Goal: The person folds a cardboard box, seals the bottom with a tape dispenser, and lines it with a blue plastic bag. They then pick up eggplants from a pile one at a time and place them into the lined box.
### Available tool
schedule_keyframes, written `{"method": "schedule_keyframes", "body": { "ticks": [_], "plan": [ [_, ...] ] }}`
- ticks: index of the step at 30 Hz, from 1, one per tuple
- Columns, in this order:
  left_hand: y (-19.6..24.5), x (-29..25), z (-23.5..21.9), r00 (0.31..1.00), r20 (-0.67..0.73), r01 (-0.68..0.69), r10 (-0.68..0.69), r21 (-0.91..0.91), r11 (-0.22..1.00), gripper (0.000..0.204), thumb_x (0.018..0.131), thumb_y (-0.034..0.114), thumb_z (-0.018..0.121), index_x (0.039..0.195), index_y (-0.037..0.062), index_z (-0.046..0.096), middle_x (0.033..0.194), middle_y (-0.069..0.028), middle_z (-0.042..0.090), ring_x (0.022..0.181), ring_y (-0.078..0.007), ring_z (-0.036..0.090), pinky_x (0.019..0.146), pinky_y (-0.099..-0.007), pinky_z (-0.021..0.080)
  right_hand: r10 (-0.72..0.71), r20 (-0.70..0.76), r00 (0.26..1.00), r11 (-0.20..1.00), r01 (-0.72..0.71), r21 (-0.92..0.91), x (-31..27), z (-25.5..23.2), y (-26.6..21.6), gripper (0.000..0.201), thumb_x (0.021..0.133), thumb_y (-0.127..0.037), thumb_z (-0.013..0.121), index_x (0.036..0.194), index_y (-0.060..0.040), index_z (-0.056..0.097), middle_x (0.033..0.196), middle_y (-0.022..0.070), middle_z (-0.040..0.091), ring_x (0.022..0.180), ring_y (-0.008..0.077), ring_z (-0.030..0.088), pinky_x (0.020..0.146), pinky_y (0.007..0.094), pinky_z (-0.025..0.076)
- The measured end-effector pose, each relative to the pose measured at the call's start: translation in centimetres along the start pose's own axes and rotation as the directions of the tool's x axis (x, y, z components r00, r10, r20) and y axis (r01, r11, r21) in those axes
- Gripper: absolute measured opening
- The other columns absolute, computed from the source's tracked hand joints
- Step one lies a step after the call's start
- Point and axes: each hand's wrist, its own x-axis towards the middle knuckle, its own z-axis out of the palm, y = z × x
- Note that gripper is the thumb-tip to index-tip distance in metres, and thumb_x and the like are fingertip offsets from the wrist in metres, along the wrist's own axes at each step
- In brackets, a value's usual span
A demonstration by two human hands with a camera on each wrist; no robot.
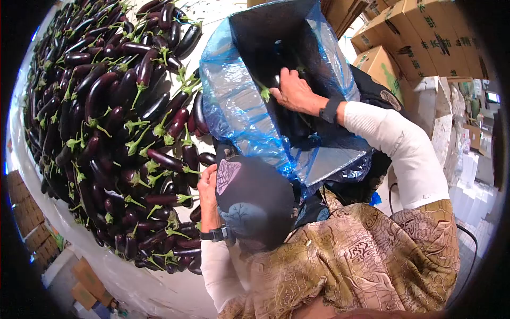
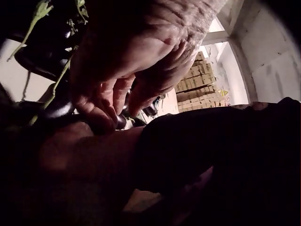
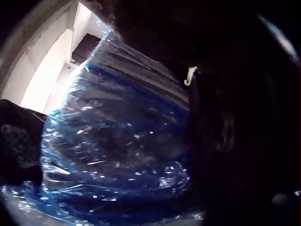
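Observation:
Inside a dark box lined with blue plastic point(image 1: 234, 101), my right hand point(image 1: 297, 93) curls round a dark eggplant, its green stem point(image 1: 264, 94) showing by the thumb. In the right wrist view a pale stem point(image 3: 190, 75) stands out beside the blue plastic point(image 3: 122, 136); the hand is lost in shadow. At the edge of a big eggplant pile point(image 1: 101, 95), my left hand point(image 1: 208, 194) is partly covered by a capped head. The left wrist view shows that hand point(image 2: 127, 61) with fingers loosely bent down near eggplants point(image 2: 59, 109), gripping nothing visible.
The pile covers much of the white table point(image 1: 175, 291) on the left. Cardboard boxes point(image 1: 425, 37) are stacked behind the lined box at upper right. The patterned cap point(image 1: 255, 196) blocks part of the view between the arms. A black cable point(image 1: 474, 255) hangs at right.

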Motion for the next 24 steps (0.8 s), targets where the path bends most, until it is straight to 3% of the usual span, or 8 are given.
{"method": "schedule_keyframes", "body": {
  "ticks": [7,8,9,11,13,15,21,24],
  "plan": [
    [-0.6,-2.5,1.0,0.993,-0.033,0.114,-0.11,0.174,0.978,0.032,0.097,0.019,0.053,0.12,-0.0017,0.058,0.096,-0.0063,0.066,0.079,-0.0123,0.062,0.068,-0.0248,0.051,-0.088,0.113,0.99,0.963,0.113,-0.243,0.3,-0.6,0.0,0.051,0.08,-0.026,0.072,0.108,0.0059,0.043,0.103,0.0301,0.06,0.097,0.0472,0.061,0.083,0.0506,0.052],
    [-1.4,-2.8,1.4,0.998,-0.036,-0.041,0.043,0.062,0.997,0.035,0.097,0.024,0.053,0.12,-0.0018,0.058,0.099,-0.0063,0.066,0.083,-0.0141,0.062,0.07,-0.0258,0.05,-0.08,0.113,0.99,0.969,0.104,-0.223,0.6,-0.3,0.0,0.051,0.079,-0.023,0.074,0.108,0.0051,0.042,0.102,0.0295,0.06,0.096,0.0466,0.062,0.08,0.0504,0.052],
    [-1.8,-2.8,1.0,0.989,-0.022,0.148,-0.148,-0.007,0.989,0.037,0.096,0.025,0.053,0.121,-0.0024,0.058,0.104,-0.0066,0.065,0.088,-0.0148,0.061,0.076,-0.0276,0.049,-0.08,0.121,0.989,0.974,0.103,-0.202,0.7,-0.3,0.3,0.051,0.078,-0.02,0.075,0.107,0.0043,0.041,0.1,0.0288,0.06,0.094,0.0459,0.062,0.077,0.0501,0.052],
    [-4.7,-3.2,-0.2,0.987,-0.033,-0.151,0.158,0.172,0.974,0.034,0.094,0.022,0.055,0.12,-0.0013,0.058,0.088,-0.0011,0.063,0.073,-0.0098,0.056,0.065,-0.0224,0.045,-0.05,0.149,0.988,0.996,0.06,-0.063,0.8,-1.1,1.2,0.051,0.079,-0.027,0.075,0.107,0.0029,0.044,0.098,0.0282,0.062,0.093,0.0455,0.062,0.076,0.0487,0.052],
    [-3.0,-4.5,0.1,0.976,-0.1,0.174,-0.194,-0.175,0.969,0.031,0.093,0.017,0.055,0.117,-0.0008,0.058,0.078,0.0009,0.059,0.066,-0.0067,0.051,0.059,-0.0218,0.042,-0.021,0.24,0.97,0.998,0.004,0.068,0.9,-2.0,1.6,0.05,0.082,-0.033,0.073,0.108,0.0015,0.048,0.098,0.0288,0.063,0.095,0.0448,0.062,0.078,0.0472,0.051],
    [-5.8,-4.8,-0.8,0.988,-0.151,0.023,-0.013,0.065,0.998,0.03,0.091,0.016,0.056,0.116,-0.0014,0.058,0.081,-0.0003,0.06,0.071,-0.0086,0.053,0.063,-0.0229,0.044,-0.298,0.043,0.954,0.907,0.296,-0.299,1.5,-0.4,3.4,0.056,0.082,-0.045,0.072,0.108,0.0013,0.053,0.093,0.0246,0.066,0.091,0.0366,0.066,0.078,0.0457,0.053],
    [-12.8,-7.1,-4.7,0.985,-0.159,0.092,-0.071,0.13,0.987,0.028,0.091,0.017,0.057,0.114,0.0009,0.059,0.092,-0.0036,0.064,0.083,-0.0125,0.06,0.072,-0.0258,0.048,-0.082,0.385,0.919,0.995,0.051,0.09,3.8,-2.5,4.1,0.069,0.075,-0.051,0.077,0.11,0.0056,0.06,0.097,0.0175,0.066,0.088,0.0255,0.065,0.074,0.0377,0.05],
    [-12.5,-10.6,-5.5,0.955,-0.273,0.04,-0.114,-0.264,0.964,0.024,0.09,0.017,0.059,0.108,0.0008,0.061,0.09,-0.0072,0.066,0.082,-0.0187,0.064,0.072,-0.0296,0.051,-0.186,0.259,0.948,0.98,0.197,-0.019,2.2,-1.8,5.0,0.07,0.084,-0.042,0.071,0.128,0.0083,0.051,0.114,0.0252,0.063,0.105,0.0309,0.063,0.086,0.038,0.051]
  ]
}}
